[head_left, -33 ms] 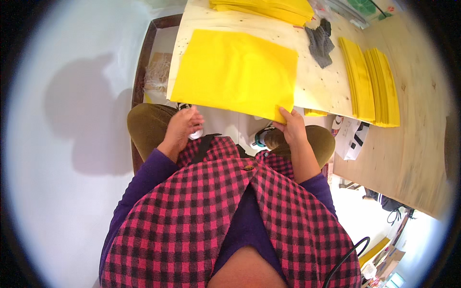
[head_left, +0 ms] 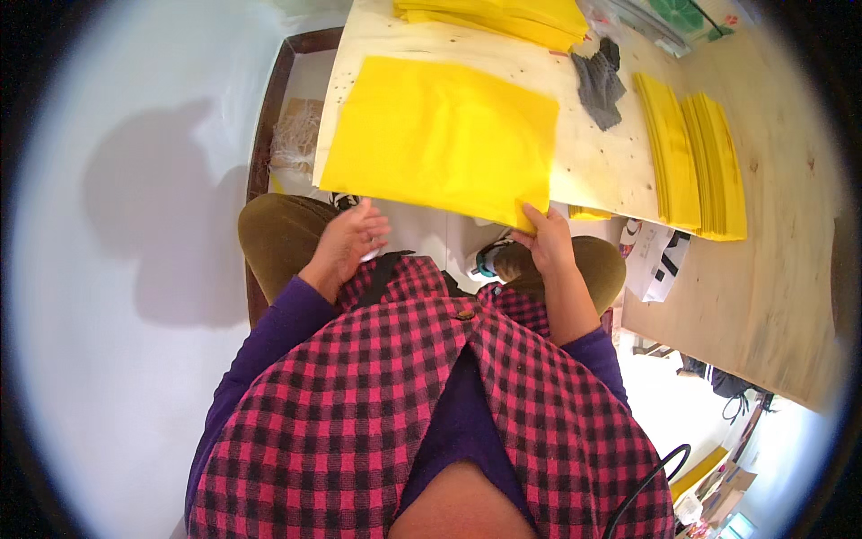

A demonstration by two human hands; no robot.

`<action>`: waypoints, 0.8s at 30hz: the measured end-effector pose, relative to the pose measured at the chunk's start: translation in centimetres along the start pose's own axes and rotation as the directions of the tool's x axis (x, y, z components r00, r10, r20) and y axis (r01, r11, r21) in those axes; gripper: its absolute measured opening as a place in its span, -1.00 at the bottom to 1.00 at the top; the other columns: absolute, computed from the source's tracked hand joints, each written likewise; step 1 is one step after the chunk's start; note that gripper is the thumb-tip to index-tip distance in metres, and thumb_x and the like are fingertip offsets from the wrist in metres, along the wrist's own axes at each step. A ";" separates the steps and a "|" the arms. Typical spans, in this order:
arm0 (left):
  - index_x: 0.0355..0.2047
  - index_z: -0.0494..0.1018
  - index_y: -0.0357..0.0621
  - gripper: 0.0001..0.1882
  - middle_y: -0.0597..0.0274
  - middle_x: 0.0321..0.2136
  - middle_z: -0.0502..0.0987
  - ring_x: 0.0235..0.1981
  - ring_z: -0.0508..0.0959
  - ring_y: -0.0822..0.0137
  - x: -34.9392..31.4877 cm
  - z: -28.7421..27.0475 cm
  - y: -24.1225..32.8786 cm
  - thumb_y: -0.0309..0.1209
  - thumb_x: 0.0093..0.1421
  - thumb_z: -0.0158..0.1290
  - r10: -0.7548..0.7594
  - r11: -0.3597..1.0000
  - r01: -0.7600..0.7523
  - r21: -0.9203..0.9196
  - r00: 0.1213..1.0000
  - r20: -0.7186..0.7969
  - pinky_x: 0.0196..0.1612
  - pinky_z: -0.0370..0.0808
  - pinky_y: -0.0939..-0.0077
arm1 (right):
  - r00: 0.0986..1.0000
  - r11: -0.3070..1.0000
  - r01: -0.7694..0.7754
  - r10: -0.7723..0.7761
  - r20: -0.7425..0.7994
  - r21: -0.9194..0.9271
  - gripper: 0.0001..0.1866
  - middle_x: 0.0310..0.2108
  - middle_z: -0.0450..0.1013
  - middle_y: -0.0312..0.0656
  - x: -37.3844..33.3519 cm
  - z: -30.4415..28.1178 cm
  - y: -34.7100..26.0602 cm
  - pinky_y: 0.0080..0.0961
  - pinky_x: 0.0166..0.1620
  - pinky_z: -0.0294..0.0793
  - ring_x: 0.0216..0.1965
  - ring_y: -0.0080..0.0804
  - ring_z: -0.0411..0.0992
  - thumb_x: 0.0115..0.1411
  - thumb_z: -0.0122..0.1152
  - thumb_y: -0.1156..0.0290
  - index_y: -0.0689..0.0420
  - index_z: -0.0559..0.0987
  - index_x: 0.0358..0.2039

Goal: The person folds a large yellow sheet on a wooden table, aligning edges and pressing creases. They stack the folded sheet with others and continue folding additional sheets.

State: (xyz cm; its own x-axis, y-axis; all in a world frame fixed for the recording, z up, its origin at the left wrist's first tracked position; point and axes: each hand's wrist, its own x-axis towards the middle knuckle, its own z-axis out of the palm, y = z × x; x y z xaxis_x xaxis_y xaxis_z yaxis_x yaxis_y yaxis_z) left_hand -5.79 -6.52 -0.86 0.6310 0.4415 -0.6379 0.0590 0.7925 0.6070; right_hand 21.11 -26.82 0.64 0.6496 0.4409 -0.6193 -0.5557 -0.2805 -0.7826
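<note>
A flat, rectangular yellow sheet (head_left: 444, 135), soft and cloth-like, lies on the pale wooden table (head_left: 584, 175), its near edge reaching over the table's front edge. At its near right corner, my right hand (head_left: 546, 238) pinches the sheet between thumb and fingers. My left hand (head_left: 350, 238) hovers above my left knee, just short of the sheet's near left edge. Its fingers are loosely apart and nothing is in them.
A stack of yellow sheets (head_left: 503, 20) lies at the table's far side. On the right lie two folded yellow bundles (head_left: 666, 148) (head_left: 716, 166) and a crumpled grey cloth (head_left: 599, 85). Below the table's right side hangs a white bag (head_left: 660, 265). A dark wooden frame (head_left: 262, 171) borders the left.
My left hand has shifted slightly to the right, with its fingers a little more stretched out. The right hand keeps its pinch on the sheet's corner.
</note>
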 end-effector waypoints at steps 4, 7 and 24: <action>0.13 0.14 -0.39 -0.25 -0.17 0.12 0.27 0.14 0.31 0.02 1.5 2.0 -0.7 0.09 0.26 -0.08 -0.118 0.972 0.142 -0.185 0.984 0.137 0.14 0.30 0.07 | 0.992 0.994 0.108 -0.106 0.067 -0.021 -0.72 -0.24 0.47 -0.24 -2.1 0.0 -1.9 -0.55 -0.42 0.55 -0.41 -0.47 0.45 0.22 0.09 0.44 0.15 0.41 -0.04; 0.17 0.15 -0.24 -0.32 -0.19 0.13 0.26 0.15 0.30 -0.02 2.0 3.1 -0.1 0.05 0.27 -0.06 -0.050 0.953 0.106 -0.283 0.979 0.198 0.15 0.30 0.06 | 0.989 0.992 0.124 -0.121 0.079 -0.025 -0.72 -0.24 0.47 -0.17 -4.1 -0.4 -3.5 -0.56 -0.45 0.55 -0.41 -0.44 0.46 0.23 0.08 0.47 0.28 0.43 -0.06; 0.12 0.26 -0.13 -0.60 0.20 0.02 0.44 0.05 0.46 0.23 -0.4 14.6 13.7 -0.45 0.26 -0.02 0.543 0.836 -0.530 -0.139 0.837 0.075 0.07 0.42 0.21 | 0.815 0.829 0.556 -0.533 0.229 -0.051 -0.67 -0.25 0.52 -0.22 -5.2 -1.2 -18.6 -0.64 -0.50 0.51 -0.43 -0.56 0.49 0.23 0.08 0.49 0.23 0.42 0.02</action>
State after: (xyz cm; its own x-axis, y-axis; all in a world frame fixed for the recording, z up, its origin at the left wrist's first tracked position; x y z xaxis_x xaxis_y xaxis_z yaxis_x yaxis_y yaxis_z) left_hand 6.04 -1.94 14.60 0.6176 0.7681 -0.1689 -0.3925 0.4871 0.7802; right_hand 28.68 -24.95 18.33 0.7066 0.7038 -0.0733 -0.0732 -0.0304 -0.9969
